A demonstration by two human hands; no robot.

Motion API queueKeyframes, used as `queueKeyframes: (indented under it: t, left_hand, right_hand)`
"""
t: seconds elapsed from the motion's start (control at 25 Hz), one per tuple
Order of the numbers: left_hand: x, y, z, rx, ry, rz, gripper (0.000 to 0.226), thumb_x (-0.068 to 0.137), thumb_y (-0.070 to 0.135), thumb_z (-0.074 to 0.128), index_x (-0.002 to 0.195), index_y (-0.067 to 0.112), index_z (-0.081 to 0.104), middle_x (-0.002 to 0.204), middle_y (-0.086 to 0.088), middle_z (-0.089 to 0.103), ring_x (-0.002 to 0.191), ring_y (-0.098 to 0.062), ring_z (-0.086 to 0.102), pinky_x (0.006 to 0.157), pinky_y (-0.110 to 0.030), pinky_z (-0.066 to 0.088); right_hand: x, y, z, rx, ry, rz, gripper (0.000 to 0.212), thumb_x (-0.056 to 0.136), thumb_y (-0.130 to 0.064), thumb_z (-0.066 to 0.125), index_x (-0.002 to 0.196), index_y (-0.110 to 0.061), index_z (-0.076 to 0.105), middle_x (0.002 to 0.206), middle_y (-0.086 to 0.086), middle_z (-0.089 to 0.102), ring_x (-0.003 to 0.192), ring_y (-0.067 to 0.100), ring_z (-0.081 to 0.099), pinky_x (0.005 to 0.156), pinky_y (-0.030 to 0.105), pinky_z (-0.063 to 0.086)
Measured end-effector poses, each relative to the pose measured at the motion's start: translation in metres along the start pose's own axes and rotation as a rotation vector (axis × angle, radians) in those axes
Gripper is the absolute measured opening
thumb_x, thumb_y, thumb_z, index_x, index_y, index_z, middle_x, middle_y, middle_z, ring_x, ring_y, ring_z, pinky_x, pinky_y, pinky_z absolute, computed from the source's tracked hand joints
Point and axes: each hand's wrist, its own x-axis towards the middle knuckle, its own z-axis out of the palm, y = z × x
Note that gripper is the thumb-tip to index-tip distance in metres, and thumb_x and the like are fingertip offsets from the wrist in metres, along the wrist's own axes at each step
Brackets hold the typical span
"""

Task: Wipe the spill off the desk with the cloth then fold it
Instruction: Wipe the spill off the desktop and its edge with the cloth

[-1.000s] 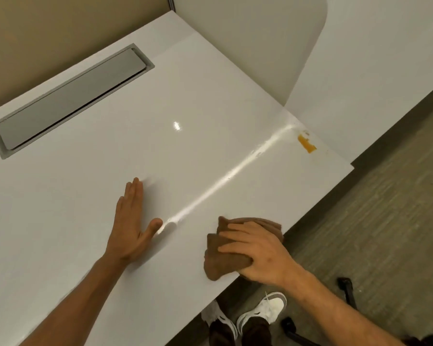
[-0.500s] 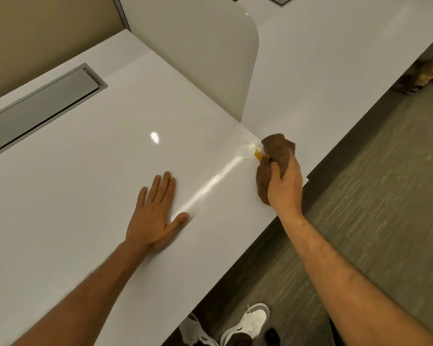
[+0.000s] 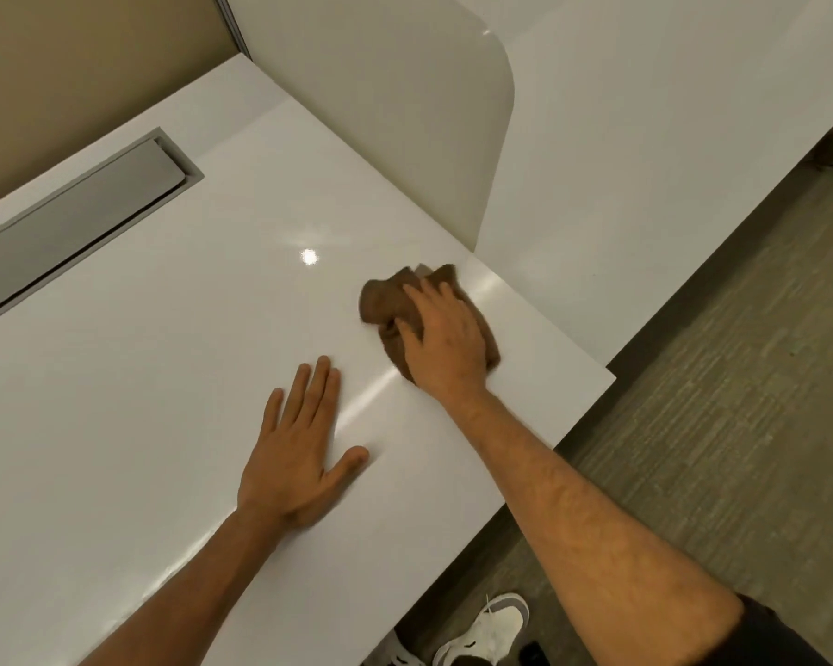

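Here the right hand (image 3: 446, 346) presses a bunched brown cloth (image 3: 386, 300) on the white bench (image 3: 164, 358), fingers curled over it. The cloth's long axis runs from far-left to near-right. The left hand (image 3: 299, 454) lies flat, fingers straight, just beside.

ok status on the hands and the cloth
Left hand flat on desk, open. Right hand pressing bunched brown cloth down. No spill visible, nothing in the way.

Brown cloth (image 3: 381, 300) is all scrunched up on the glossy white desk (image 3: 164, 377), sitting near its right edge at about 1 o'clock from frame center. No visible spill left on the desk surface.
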Motion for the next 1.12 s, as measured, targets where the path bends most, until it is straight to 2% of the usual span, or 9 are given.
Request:
queueKeyframes:
  t: [0.08,0.16,0.24,0.32,0.4,0.52,0.68,0.84,1.12]
  left_hand:
    - [0.0,0.001,-0.003,-0.001,-0.011,-0.009,0.094,0.095,0.081,0.014,0.166,0.024,-0.013,0.175,0.008,-0.018,0.161,-0.014,-0.016,0.131,-0.043,-0.006]
    - [0.0,0.002,-0.004,0.005,-0.021,-0.012,0.094,0.096,0.08,0.016,0.166,0.024,-0.012,0.175,0.008,-0.017,0.161,-0.014,-0.015,0.131,-0.044,-0.004]
    - [0.0,0.001,-0.003,0.017,-0.014,-0.006,0.094,0.097,0.079,0.018,0.166,0.023,-0.011,0.175,0.007,-0.017,0.162,-0.015,-0.014,0.129,-0.043,-0.004]
    - [0.0,0.0,-0.004,0.022,-0.011,-0.005,0.094,0.098,0.078,0.022,0.166,0.022,-0.01,0.175,0.006,-0.015,0.162,-0.016,-0.013,0.128,-0.043,-0.003]
    - [0.0,0.0,-0.003,0.021,-0.008,0.002,0.094,0.098,0.078,0.023,0.167,0.021,-0.008,0.176,0.005,-0.013,0.162,-0.017,-0.011,0.128,-0.043,-0.003]
    - [0.0,-0.003,0.002,0.026,-0.006,-0.004,0.096,0.098,0.079,0.023,0.167,0.02,-0.007,0.176,0.004,-0.012,0.162,-0.018,-0.01,0.128,-0.044,-0.002]
    - [0.0,-0.004,0.004,-0.022,0.022,-0.005,0.1,0.096,0.08,0.025,0.166,0.017,-0.01,0.176,0.003,-0.014,0.162,-0.017,-0.01,0.129,-0.041,-0.004]
    - [-0.002,-0.004,0.002,-0.245,0.081,-0.056,0.109,0.091,0.084,0.029,0.164,0.019,-0.019,0.174,0.005,-0.02,0.162,-0.013,-0.011,0.13,-0.027,-0.002]
    - [0.002,-0.007,-0.004,-0.366,0.102,-0.043,0.11,0.092,0.084,0.019,0.165,0.007,-0.009,0.175,-0.007,-0.011,0.162,-0.014,-0.011,0.13,-0.026,-0.001]
  right_hand:
    - [-0.01,-0.003,-0.004,0.189,-0.101,-0.093,0.029,0.1,-0.024,0.058,0.127,-0.018,0.068,0.132,0.004,0.068,0.123,0.025,0.061,0.106,0.041,0.047]
    - [-0.003,0.004,-0.02,0.445,-0.161,0.017,0.028,0.101,-0.027,0.055,0.126,-0.025,0.067,0.122,-0.004,0.073,0.113,0.014,0.066,0.099,0.029,0.051]
    - [0.017,0.012,-0.033,0.631,-0.019,0.101,0.033,0.1,-0.028,0.053,0.13,-0.027,0.065,0.119,-0.007,0.073,0.11,0.007,0.066,0.098,0.022,0.051]
    - [0.042,0.017,-0.032,0.551,0.142,0.101,0.038,0.101,-0.025,0.054,0.138,-0.02,0.06,0.131,-0.001,0.068,0.121,0.014,0.062,0.106,0.028,0.047]
    - [0.062,0.017,-0.016,0.235,0.123,0.063,0.044,0.102,-0.027,0.054,0.144,-0.013,0.054,0.144,0.007,0.06,0.133,0.025,0.053,0.115,0.04,0.039]
    - [0.091,0.005,0.016,-0.126,0.059,0.004,0.054,0.101,-0.043,0.051,0.148,-0.016,0.049,0.154,0.005,0.05,0.145,0.03,0.039,0.12,0.043,0.028]
    - [0.121,-0.03,0.038,-0.16,-0.141,-0.18,0.065,0.091,-0.053,0.06,0.148,-0.024,0.049,0.152,0.001,0.051,0.143,0.029,0.042,0.116,0.044,0.033]
    - [0.082,-0.03,0.037,-0.022,-0.312,-0.444,0.056,0.085,-0.034,0.072,0.139,-0.023,0.061,0.141,0.002,0.062,0.129,0.025,0.056,0.11,0.042,0.041]
    - [-0.042,-0.002,0.008,0.122,-0.426,-0.405,0.054,0.078,-0.028,0.073,0.132,-0.026,0.067,0.138,0.0,0.066,0.136,0.024,0.054,0.114,0.046,0.039]
